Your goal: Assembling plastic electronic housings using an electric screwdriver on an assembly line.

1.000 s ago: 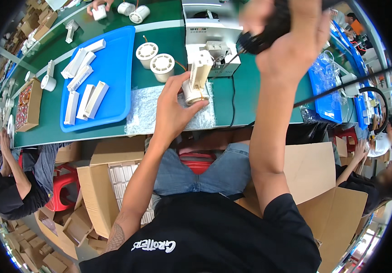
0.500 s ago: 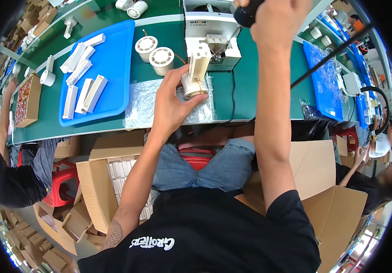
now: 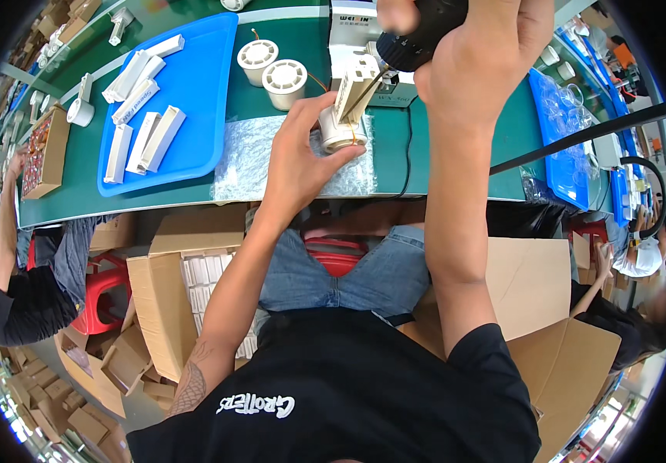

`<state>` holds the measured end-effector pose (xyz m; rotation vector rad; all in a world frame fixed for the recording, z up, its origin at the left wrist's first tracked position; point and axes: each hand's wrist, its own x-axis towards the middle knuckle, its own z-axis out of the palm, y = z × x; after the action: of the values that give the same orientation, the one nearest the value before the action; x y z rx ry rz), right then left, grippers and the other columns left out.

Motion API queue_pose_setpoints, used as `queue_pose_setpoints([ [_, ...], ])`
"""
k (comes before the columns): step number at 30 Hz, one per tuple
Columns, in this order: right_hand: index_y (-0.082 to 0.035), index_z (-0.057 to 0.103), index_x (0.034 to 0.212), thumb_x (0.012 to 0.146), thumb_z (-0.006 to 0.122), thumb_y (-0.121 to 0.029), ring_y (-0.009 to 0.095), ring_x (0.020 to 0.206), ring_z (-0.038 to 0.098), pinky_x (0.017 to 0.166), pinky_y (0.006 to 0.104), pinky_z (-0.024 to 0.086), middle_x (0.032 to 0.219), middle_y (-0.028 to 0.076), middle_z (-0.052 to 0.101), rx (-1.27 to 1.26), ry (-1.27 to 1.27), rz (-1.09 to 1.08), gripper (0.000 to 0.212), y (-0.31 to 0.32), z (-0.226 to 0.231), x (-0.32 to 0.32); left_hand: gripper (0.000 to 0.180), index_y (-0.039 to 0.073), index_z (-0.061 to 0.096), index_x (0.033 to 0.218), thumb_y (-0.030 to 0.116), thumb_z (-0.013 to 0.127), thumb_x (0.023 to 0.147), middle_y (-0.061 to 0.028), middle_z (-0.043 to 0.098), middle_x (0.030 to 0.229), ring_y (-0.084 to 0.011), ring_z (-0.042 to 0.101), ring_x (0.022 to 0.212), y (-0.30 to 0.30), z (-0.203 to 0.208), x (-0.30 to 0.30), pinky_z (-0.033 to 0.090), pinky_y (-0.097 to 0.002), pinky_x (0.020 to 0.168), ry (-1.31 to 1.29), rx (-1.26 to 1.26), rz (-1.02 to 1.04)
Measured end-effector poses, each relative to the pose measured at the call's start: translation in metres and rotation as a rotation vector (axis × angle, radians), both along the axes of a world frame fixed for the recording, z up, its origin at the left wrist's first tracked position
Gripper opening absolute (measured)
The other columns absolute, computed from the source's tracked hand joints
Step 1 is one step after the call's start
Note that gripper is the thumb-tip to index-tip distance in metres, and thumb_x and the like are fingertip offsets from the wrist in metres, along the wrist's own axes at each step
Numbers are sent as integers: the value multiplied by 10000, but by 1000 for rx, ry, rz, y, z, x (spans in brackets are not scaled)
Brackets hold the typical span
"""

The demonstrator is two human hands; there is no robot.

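Observation:
My left hand [image 3: 296,158] grips a white plastic part [image 3: 334,136] with a round base and an upright, slotted handle-like piece. Its thumb and fingers wrap around the base, and a thin orange wire shows at the front. In my right hand [image 3: 483,73] is a black electric screwdriver [image 3: 425,38], tilted down to the left. The screwdriver's thin bit runs into the upright piece; its tip is hard to make out. A clear plastic sheet [image 3: 252,162] lies on the green table [image 3: 186,189] below my left hand. Two white round parts [image 3: 284,81] with vented tops stand to its left.
A blue tray [image 3: 201,147] holds several white long pieces on the left. Behind my hands stands a white box-shaped machine [image 3: 352,31] with a black cable. Another blue tray [image 3: 560,174] with clear plastic pieces sits at right. Open cardboard boxes [image 3: 163,309] flank my legs.
My right hand has brought the screwdriver down and toward me, so its bit now meets the white part's upright piece. My left hand still grips the part.

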<state>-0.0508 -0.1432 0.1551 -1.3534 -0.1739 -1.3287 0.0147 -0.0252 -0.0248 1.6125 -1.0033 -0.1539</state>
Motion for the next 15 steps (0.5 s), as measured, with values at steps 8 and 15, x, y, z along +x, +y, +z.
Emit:
queue_pose_setpoints([
  [8,-11,610,1289,1082,690,-283,95,452,526,431,228,407,663,40,597,-111,31,-24,351,1,-3,5,758,44,656,1384,133,979,704,-127,685,1261,-316,686,1143,0,2,4,555,-401,997,-11,18,4],
  [15,-23,601,1210,1061,721,-210,77,441,513,411,215,381,654,15,598,-105,0,-20,268,4,-3,10,751,38,659,1385,125,976,710,-132,684,1261,-318,688,1140,0,6,4,557,-399,992,-3,27,-1],
])
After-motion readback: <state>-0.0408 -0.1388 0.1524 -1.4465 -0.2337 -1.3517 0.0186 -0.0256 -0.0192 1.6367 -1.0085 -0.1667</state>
